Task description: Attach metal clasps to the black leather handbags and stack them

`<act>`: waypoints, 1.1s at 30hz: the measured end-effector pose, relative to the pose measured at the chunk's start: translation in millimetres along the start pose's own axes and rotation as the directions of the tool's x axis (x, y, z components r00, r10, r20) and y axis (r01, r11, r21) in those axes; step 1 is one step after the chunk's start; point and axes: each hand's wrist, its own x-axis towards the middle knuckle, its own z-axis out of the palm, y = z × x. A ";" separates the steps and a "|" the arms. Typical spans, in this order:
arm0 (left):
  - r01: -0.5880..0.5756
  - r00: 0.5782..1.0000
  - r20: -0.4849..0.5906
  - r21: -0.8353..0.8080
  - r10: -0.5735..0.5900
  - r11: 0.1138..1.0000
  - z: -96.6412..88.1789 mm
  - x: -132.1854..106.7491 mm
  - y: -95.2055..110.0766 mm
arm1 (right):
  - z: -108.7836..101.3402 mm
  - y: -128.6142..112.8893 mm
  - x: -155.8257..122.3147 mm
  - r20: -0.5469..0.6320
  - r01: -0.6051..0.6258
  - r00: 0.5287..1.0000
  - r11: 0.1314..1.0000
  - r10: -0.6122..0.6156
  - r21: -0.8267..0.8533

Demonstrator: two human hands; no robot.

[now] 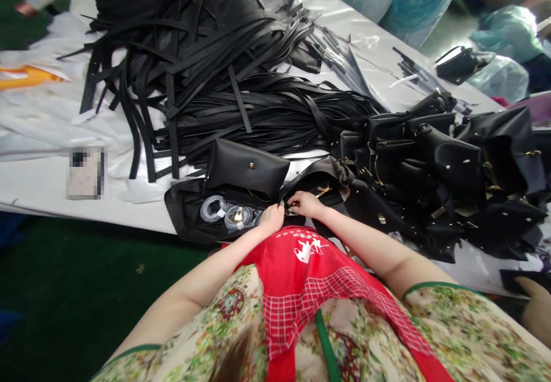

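Note:
A black handbag [316,170] with a gold zip lies at the table's front edge, its mouth gaping toward me. My left hand [273,218] is closed on the near left edge of this bag, fingertips curled under. Close beside it, my right hand [305,204] pinches the same edge between thumb and fingers; the exact small part there is hidden. To the left sits a black flap bag [247,170] with a gold clasp. In front of that, grey coiled rolls [214,209] rest on black material [185,210].
Long black straps [258,106] are heaped across the table [146,213]. Several black bags [447,158] crowd the right side. A pixelated flat object [86,172] and an orange-handled tool [30,77] lie left. Plastic-wrapped bundles [501,78] stand behind. Part of another person's arm [536,301] shows at right.

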 end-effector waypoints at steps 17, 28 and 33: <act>0.010 1.000 -0.009 0.021 -0.010 1.000 -1.2 -4.6 3.0 | -15.7 -27.2 22.1 0.312 0.169 0.947 0.950 -0.082 -0.264; -0.004 1.000 0.004 0.015 0.004 1.000 2.3 -3.2 -0.2 | -9.6 -4.7 12.8 0.236 0.211 0.959 0.947 -0.154 -0.242; 0.010 1.000 -0.002 0.009 -0.010 1.000 1.6 -2.0 0.9 | -19.7 5.0 8.6 0.211 0.238 0.960 0.931 -0.183 -0.277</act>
